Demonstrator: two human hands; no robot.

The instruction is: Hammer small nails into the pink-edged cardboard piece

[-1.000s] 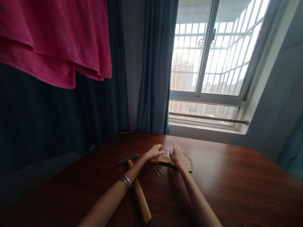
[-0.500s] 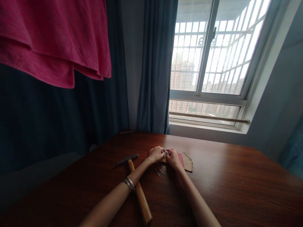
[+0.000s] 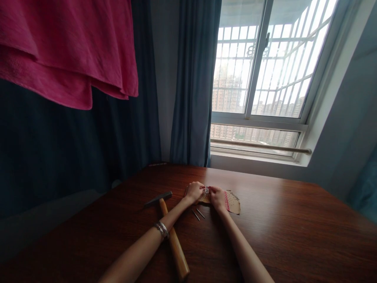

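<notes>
A flat tan piece [image 3: 235,203] with rounded ends, dotted with small holes or marks and crossed by a pink patterned band, lies on the table; its kind I cannot make out. My left hand [image 3: 194,192] rests over its left part, fingers closed in a pinch. Over the middle, my right hand [image 3: 217,197] is closed too, its fingertips just right of the left ones. Small silvery bits [image 3: 206,190] show between the two hands. Whatever the fingertips pinch is hidden or too small to name. Short dark strokes line the piece's upper right edge.
Two thin metal rods [image 3: 198,214] lie in front of the piece. A hammer [image 3: 176,251] with a wooden handle lies under my left forearm on the brown table [image 3: 279,236]. A pink cloth [image 3: 67,51] hangs at upper left, before dark curtains [image 3: 194,98]. A barred window is behind.
My hands have shifted slightly at the middle of the tan piece, the right one a little to the right. The hammer and rods have stayed in place.
</notes>
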